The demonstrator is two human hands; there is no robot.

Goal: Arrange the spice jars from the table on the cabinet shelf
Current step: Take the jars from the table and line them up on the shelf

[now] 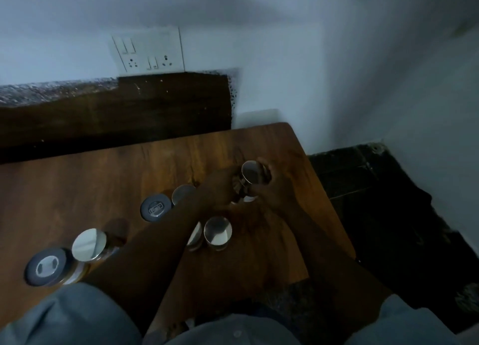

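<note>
A spice jar with a shiny metal lid point(252, 177) sits gripped between both hands above the far right part of the wooden table point(77, 178), tilted so its lid faces up and toward the camera. The right hand point(274, 189) wraps around the jar from the right, fingers curled over the far side of the lid and thumb near the front, closed firmly on the jar. The left hand point(223, 186) comes in from the left with its fingers bent against the jar's lower body, closed on the same jar; how much of the base it covers is hard to tell in the dim light. Both forearms reach forward from grey sleeves point(64, 316) at the bottom of the view, the left one crossing diagonally over the table, the right one running up along the table's right edge. Just nearer than the hands stands a second metal-lidded jar point(217, 232), with another jar point(195, 237) beside it partly hidden by the left forearm. Behind the left wrist a further lid point(182, 193) shows, and left of it a dark-lidded jar point(156, 207). Near the left front edge stand a shiny-lidded jar point(89, 245) and a dark-lidded one point(48, 267), touching or nearly so. A switch panel point(147, 50) is on the wall behind the table
</note>
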